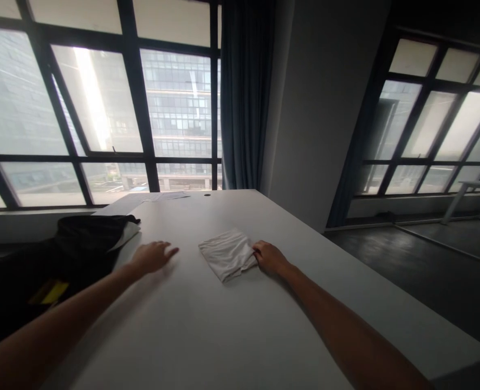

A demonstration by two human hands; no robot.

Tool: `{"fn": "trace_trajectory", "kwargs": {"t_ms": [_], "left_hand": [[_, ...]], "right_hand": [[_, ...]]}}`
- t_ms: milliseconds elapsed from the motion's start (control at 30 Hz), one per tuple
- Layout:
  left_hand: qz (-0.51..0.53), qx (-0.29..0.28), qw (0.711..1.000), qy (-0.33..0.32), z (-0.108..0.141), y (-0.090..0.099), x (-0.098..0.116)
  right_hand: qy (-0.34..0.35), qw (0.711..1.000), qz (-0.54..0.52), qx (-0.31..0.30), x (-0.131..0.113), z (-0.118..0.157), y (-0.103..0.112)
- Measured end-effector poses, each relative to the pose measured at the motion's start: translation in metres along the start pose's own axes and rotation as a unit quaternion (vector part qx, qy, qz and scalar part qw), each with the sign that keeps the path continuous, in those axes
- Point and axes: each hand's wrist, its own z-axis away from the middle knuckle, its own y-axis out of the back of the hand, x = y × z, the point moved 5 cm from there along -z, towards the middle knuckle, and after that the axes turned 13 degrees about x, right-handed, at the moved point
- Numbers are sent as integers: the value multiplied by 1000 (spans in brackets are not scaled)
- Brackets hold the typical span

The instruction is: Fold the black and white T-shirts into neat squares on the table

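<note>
A folded white cloth (226,252) lies wrinkled on the white table (207,330), roughly four-sided. At its right edge, my right hand (270,258) has its fingers closed in a pinch on the fabric. To the left of the cloth and apart from it, my left hand (153,257) hovers low over or rests on the tabletop; which of these I cannot tell. Its fingers are stretched out, the thumb pointing toward the cloth, and nothing is in it.
A black fabric item (89,238), perhaps a bag or jacket, with a yellow patch (50,291), hangs over the table's left edge. Some papers (164,196) lie at the far end near a round dark hole (207,195). Windows, a blue curtain (244,97) and a pillar (317,108) stand beyond.
</note>
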Motion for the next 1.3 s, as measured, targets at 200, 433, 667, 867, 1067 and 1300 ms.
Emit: {"fn": "trace_trajectory", "kwargs": {"t_ms": [200,433,667,867,1067,1300], "left_hand": [[68,-26,996,-47,46,-19,74],[302,156,940,-1,53,25,51],[338,249,891,-172,81,45,53],[215,284,919,-168,70,47,15],[168,380,907,-70,67,72,-10],[215,389,893,-75,79,66,18]], "right_hand": [[11,931,-366,3,-69,-14,1],[-12,898,-438,26,-104,-4,-16],[34,861,-507,-15,-147,27,-21],[-11,918,-366,150,-128,16,9],[72,902,-319,284,-133,26,57],[42,928,-303,211,-124,17,30]]}}
